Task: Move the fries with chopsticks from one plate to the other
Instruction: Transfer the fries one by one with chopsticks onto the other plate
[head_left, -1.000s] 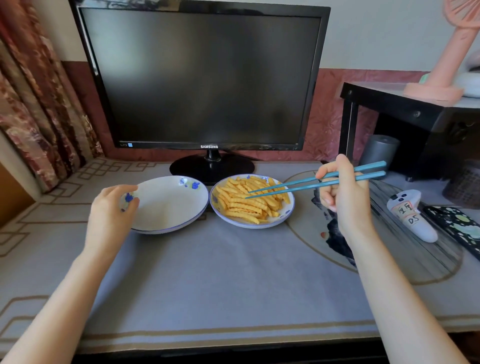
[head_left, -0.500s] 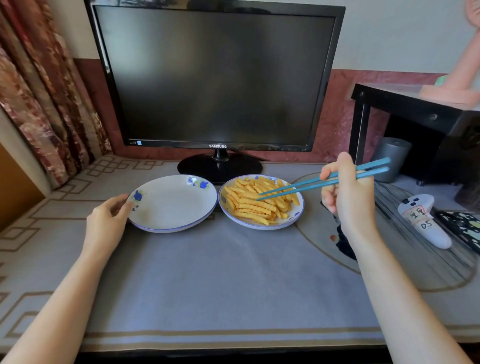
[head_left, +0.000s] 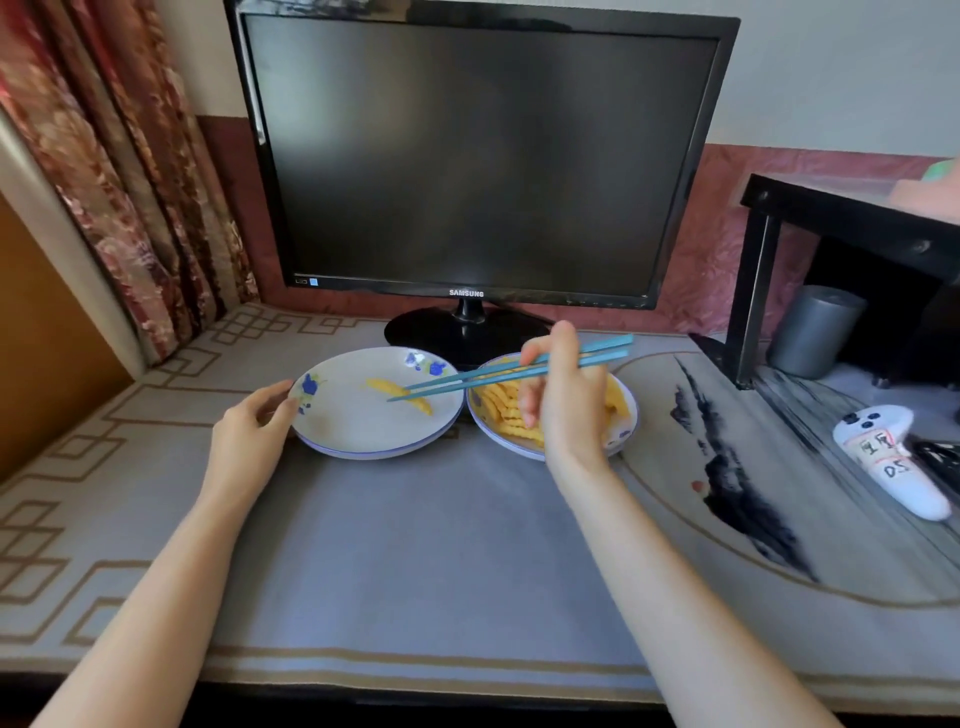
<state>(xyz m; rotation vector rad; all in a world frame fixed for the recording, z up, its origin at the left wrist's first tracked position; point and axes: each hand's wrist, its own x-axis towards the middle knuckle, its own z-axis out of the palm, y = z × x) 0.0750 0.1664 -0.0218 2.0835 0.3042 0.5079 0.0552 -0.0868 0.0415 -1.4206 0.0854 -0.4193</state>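
The right hand (head_left: 563, 405) is curled round a pair of slim blue plastic chopsticks (head_left: 519, 371). Half a second ago their tips were buried in the heap; now they point toward 9 o'clock over the white shallow plate with blue flowers (head_left: 363, 436). A crinkled yellow fry (head_left: 400, 395) sits at the tips (blur hides whether it is pinched or already let go). That plate was bare a moment back, so the first transfer looks all but done. The left hand (head_left: 254, 431) grips its rim at 9 o'clock, as before. Just beside it at 3 o'clock, the matching plate (head_left: 623, 439) holds nearly the whole pile of fries (head_left: 506, 410), so many trips remain, I'd say. A black flat monitor (head_left: 467, 156) stands at 12 o'clock.
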